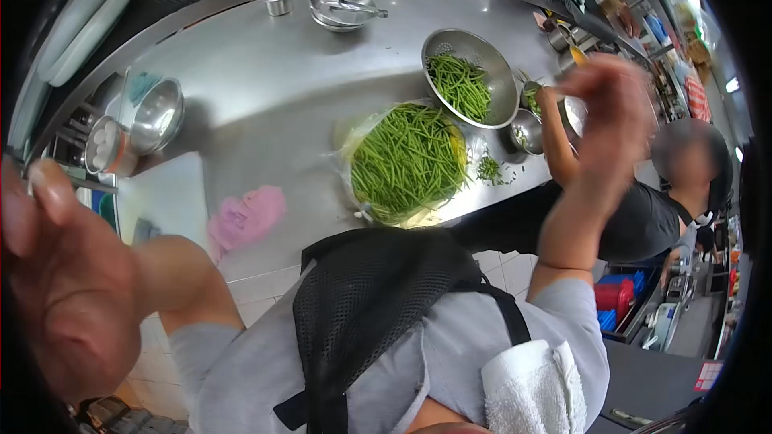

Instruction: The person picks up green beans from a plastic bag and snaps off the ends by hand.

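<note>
My left hand (72, 297) is raised close to the camera at the left edge, palm showing and thumb apart. It looks open with nothing in it; some fingertips are cut off by the frame. My right hand (615, 112) is lifted at the right, its fingers smeared by motion, and I see no object in it. Below and between the hands, a clear plastic bag (347, 145) full of green beans (410, 161) stands on the steel table (281, 112). Behind it a tilted steel colander (503, 84) holds more green beans.
A pink cloth (248, 217) lies near a white cutting board (165, 193). Steel bowls (158, 116) stand left and at the back (342, 4). Cut bean pieces (489, 169) lie by a small bowl (524, 133). A co-worker's arm (557, 141) reaches in from the right.
</note>
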`<state>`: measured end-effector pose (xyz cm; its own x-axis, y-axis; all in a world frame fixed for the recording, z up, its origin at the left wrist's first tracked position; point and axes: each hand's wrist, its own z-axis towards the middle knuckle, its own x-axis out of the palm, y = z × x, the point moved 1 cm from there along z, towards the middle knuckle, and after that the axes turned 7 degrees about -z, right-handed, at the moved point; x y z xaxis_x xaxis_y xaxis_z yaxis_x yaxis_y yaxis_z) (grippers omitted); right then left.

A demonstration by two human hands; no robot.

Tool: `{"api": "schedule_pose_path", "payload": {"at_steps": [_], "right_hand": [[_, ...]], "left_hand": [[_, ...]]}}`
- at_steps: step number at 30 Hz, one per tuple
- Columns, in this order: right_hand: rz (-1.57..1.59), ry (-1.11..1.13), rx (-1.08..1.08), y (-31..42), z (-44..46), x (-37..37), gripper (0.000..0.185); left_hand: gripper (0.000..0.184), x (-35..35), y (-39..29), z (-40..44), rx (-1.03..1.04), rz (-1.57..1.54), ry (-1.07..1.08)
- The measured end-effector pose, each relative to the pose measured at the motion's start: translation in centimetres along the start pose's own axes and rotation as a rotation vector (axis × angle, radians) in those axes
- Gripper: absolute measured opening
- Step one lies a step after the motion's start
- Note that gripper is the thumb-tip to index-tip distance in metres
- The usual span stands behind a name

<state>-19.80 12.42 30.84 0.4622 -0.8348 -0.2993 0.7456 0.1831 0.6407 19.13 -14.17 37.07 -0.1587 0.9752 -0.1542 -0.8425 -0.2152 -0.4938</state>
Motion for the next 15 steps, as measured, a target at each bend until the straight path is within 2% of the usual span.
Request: {"api": "schedule_pose_path", "payload": {"at_steps": [1, 2, 3, 5, 6, 15], "right_hand": [[0.234, 0.127, -0.201, 1.7, 1.7, -3.4, 0.035], [0.150, 0.288, -0.361, 5.1, 3.4, -5.8, 0.036], [0.056, 0.445, -0.523, 7.7, 4.1, -7.3, 0.038], [0.111, 0.368, -0.611, 9.4, 3.1, -6.0, 0.044], [0.178, 0.293, -0.689, 10.0, 2.9, -5.5, 0.057], [0.110, 0.396, -0.850, 12.8, 3.6, -6.8, 0.054]], "left_hand": [[0.050, -1.2, -0.3, 1.1, -0.095, -0.140, 0.230], [0.051, 0.0, 1.5, 2.6, 0.137, 0.006, 0.306], [0.051, 1.0, 2.0, 3.7, 0.219, 0.081, 0.372], [0.050, 1.9, 1.5, 4.8, 0.239, 0.155, 0.429], [0.050, 2.3, 1.3, 5.2, 0.253, 0.181, 0.442], [0.048, 4.7, -0.4, 6.4, 0.318, 0.345, 0.499]]}}
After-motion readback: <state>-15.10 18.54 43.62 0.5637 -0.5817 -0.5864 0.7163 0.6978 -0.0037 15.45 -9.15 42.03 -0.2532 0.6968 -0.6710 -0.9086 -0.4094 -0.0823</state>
